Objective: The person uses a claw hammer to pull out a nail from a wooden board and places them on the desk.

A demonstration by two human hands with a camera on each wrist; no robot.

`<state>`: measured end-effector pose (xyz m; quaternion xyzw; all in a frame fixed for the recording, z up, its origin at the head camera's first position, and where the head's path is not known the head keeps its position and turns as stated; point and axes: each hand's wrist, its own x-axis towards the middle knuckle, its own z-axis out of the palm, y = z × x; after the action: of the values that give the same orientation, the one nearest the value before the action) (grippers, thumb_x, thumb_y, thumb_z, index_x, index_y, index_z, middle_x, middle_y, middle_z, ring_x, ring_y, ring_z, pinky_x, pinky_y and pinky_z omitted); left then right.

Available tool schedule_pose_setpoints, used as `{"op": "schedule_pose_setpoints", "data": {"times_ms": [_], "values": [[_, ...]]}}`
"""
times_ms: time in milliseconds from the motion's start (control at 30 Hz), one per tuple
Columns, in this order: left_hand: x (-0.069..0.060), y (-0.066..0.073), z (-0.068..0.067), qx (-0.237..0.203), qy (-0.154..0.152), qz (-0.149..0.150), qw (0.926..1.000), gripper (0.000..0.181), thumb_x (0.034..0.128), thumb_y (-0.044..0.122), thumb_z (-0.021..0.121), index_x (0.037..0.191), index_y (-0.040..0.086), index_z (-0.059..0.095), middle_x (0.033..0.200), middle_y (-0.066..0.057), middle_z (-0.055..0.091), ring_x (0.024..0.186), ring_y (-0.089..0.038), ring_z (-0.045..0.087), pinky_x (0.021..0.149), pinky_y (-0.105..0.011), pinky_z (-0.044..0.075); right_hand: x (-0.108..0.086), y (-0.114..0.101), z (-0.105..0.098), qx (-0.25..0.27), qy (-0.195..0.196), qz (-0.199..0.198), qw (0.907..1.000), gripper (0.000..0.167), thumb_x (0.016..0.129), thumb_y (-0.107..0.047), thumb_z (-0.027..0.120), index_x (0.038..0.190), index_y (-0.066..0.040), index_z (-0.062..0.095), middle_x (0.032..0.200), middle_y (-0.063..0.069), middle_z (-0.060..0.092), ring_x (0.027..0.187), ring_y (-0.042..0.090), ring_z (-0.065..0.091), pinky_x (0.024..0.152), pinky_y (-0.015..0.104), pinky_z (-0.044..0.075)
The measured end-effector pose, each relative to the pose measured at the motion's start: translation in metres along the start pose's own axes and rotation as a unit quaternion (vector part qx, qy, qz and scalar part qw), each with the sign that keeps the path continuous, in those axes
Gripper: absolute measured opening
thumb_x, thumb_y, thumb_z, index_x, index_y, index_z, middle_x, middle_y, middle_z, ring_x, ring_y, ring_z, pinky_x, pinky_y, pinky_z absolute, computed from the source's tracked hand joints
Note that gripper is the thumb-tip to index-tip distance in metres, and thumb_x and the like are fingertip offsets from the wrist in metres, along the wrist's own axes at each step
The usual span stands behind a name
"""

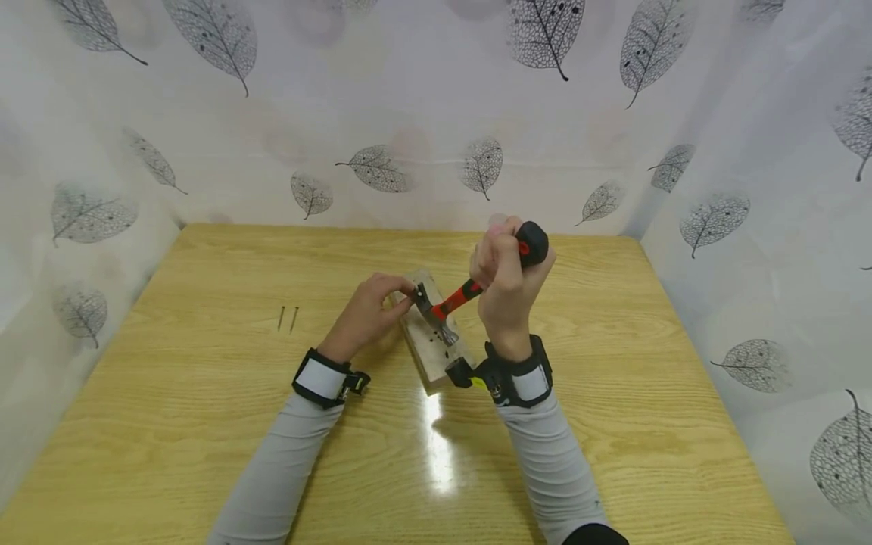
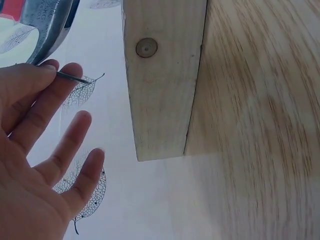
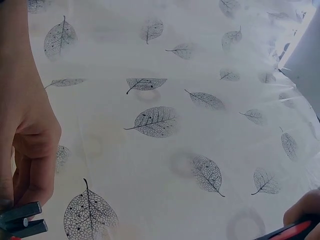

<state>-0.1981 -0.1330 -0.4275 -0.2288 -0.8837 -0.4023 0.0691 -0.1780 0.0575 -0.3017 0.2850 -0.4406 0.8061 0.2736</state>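
Note:
My right hand (image 1: 511, 284) grips the red and black handle of a claw hammer (image 1: 455, 301), its head slanting over a pale wooden block (image 1: 425, 356). With thumb and index finger, my left hand (image 1: 368, 314) pinches a thin dark nail (image 2: 72, 77) beside the hammer's claw. The other left fingers are spread loosely. Seen from the right wrist, the split claw (image 3: 35, 227) has a small light nail end (image 3: 26, 222) between its prongs. Dark spots mark the block's top under the hammer head; whether holes or nail heads, I cannot tell.
Two loose nails (image 1: 288, 319) lie side by side on the wooden table (image 1: 204, 393), left of my left hand. Leaf-patterned white sheeting (image 1: 415, 113) stands behind the table and along both sides. Both wrists wear black straps (image 1: 323, 378).

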Motion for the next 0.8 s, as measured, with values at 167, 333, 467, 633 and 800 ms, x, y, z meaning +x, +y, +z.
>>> {"op": "schedule_pose_setpoints", "data": {"times_ms": [167,333,467,633,800], "values": [[0.0,-0.001,-0.004,0.023,0.034,0.026,0.9988,0.013,0.0978,0.009,0.067,0.109,0.007,0.074,0.109,-0.008,0.074,0.107,-0.029,0.063,0.096,-0.046,0.049,-0.001,-0.002,0.001,0.008,-0.01,0.004,0.9999,0.032,0.092,0.0,0.044,0.062,-0.008,0.036,0.05,-0.004,0.025,0.034,0.008,0.019,0.033,0.021,0.015],[-0.001,-0.006,-0.014,0.054,0.079,0.024,0.9951,0.015,0.1,0.015,0.065,0.112,0.01,0.073,0.11,-0.006,0.073,0.108,-0.026,0.064,0.097,-0.045,0.051,0.0,-0.004,0.001,-0.006,-0.021,0.002,0.9998,0.031,0.091,-0.002,0.045,0.062,-0.006,0.035,0.05,-0.003,0.026,0.034,0.008,0.019,0.032,0.022,0.016],[-0.007,-0.014,-0.031,0.059,0.095,-0.029,0.9934,0.016,0.1,0.017,0.065,0.112,0.011,0.074,0.112,-0.009,0.072,0.11,-0.029,0.064,0.097,-0.049,0.05,0.002,-0.006,0.0,-0.01,-0.018,0.003,0.9998,0.032,0.091,-0.001,0.045,0.062,-0.006,0.033,0.05,-0.003,0.027,0.034,0.008,0.019,0.032,0.022,0.015],[-0.018,-0.026,-0.059,0.065,0.06,-0.137,0.9866,0.019,0.1,0.021,0.065,0.112,0.008,0.074,0.113,-0.013,0.072,0.108,-0.033,0.064,0.091,-0.052,0.051,0.004,-0.008,-0.003,-0.017,-0.009,0.003,0.9998,0.033,0.092,0.0,0.046,0.063,-0.007,0.032,0.049,-0.003,0.025,0.034,0.007,0.018,0.032,0.023,0.014],[-0.032,-0.039,-0.084,0.091,-0.026,-0.247,0.9644,0.025,0.0998,0.022,0.064,0.117,0.006,0.071,0.113,-0.017,0.071,0.102,-0.033,0.066,0.08,-0.048,0.054,0.005,-0.01,-0.006,-0.025,0.001,0.008,0.9997,0.033,0.091,0.0,0.047,0.063,-0.008,0.033,0.048,-0.004,0.025,0.034,0.007,0.017,0.032,0.023,0.014]]}}
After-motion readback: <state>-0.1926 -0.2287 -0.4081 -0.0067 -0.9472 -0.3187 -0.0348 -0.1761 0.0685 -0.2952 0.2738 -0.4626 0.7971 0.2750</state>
